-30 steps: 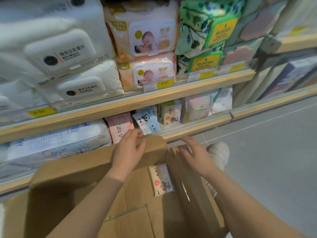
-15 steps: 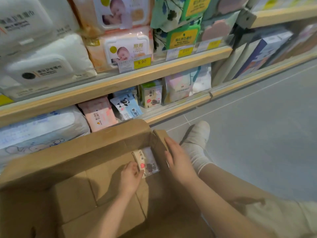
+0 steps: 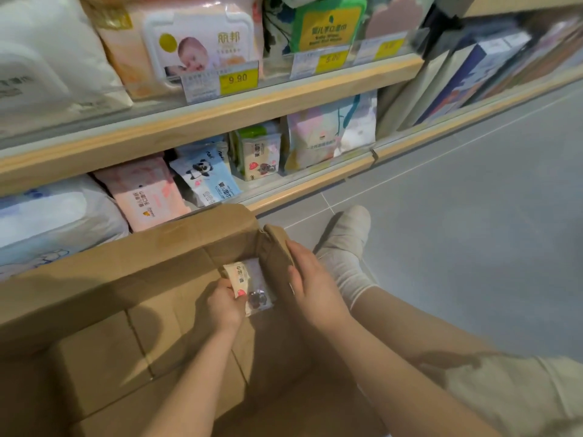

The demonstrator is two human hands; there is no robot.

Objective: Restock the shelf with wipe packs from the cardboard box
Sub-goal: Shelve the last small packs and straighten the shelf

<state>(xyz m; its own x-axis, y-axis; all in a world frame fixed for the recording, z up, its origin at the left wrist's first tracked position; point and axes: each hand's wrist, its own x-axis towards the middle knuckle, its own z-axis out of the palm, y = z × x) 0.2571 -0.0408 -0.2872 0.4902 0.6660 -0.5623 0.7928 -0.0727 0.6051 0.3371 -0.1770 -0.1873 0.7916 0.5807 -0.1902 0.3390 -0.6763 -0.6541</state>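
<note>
Left hand (image 3: 225, 302): curled round one small cream plastic wipe pack (image 3: 249, 283), inside brown cardboard box (image 3: 126, 263).
Right hand (image 3: 310, 283): one, fingers flat on box's right flap.
Wooden shelf (image 3: 303, 181): two tiers.

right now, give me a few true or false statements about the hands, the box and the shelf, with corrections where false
1. The left hand grips a small wipe pack inside the cardboard box. True.
2. The right hand holds a second wipe pack. False: it rests on the box's right side flap and holds no pack.
3. A yellow price tag on the upper shelf rail reads 9.90. True.
4. The panda-print pack lies in the box. False: it stands on the lower shelf, between a pink pack and other packs.
5. The box is full of packs. False: only the gripped pack shows inside it.
</note>
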